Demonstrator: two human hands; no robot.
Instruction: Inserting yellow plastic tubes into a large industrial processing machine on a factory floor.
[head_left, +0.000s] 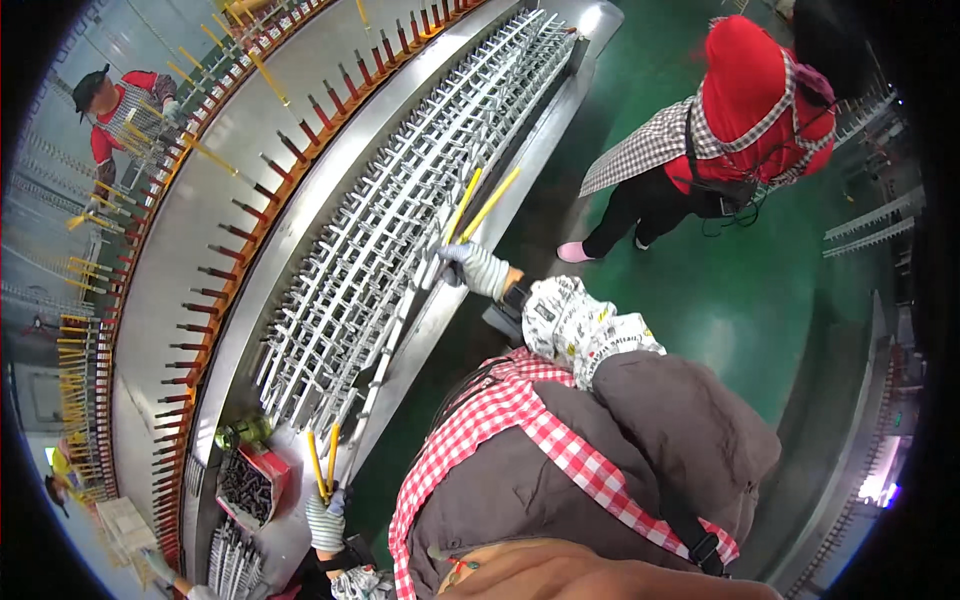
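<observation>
My right hand (pixel 480 270), in a grey-and-white striped glove, is closed round the lower ends of two slim yellow rods (pixel 490 205) that spread apart upward. It is over the near edge of a heap of silvery pronged metal bars (pixel 400 220). Lower left, my left hand (pixel 325 522), gloved alike, is closed on another pair of yellow rods (pixel 315 463). One long pronged bar (pixel 375 385) runs along the bench edge between my hands. Whether either hand also grips this bar is unclear. Fingertips are partly hidden.
The bars lie on a long metal bench (pixel 430 325). Beyond it curves a conveyor with upright dark pins (pixel 228 255). A red box of small dark parts (pixel 255 485) stands near my left hand. A co-worker in red (pixel 750 110) stands right; another person (pixel 125 110) is across the conveyor.
</observation>
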